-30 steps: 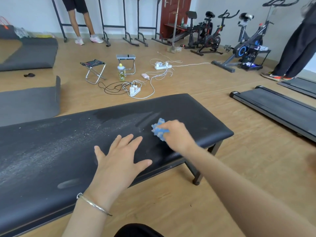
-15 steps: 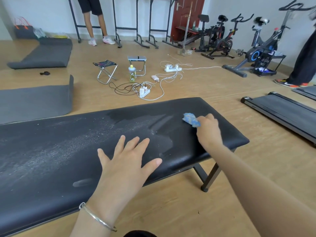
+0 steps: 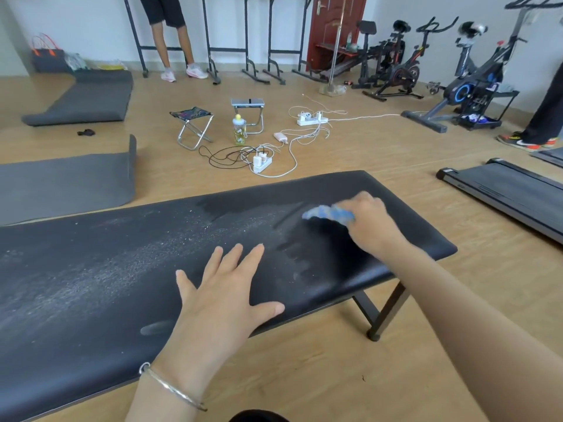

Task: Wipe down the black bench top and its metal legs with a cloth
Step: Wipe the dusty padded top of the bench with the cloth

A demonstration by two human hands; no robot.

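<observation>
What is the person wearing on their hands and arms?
Both forearms are bare, with no sleeves showing and no gloves. The left hand has a thin silver bangle round its wrist. The right hand and wrist show nothing worn.

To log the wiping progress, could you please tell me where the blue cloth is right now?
In the head view, the blue cloth is on the right part of the black bench top, gripped by the right hand.

We saw a wood floor (image 3: 335,376), white walls (image 3: 91,25) and a red door (image 3: 323,32). Grey mats (image 3: 61,184) lay left, bikes (image 3: 399,71) stood by the far wall, a treadmill (image 3: 502,190) right.
</observation>
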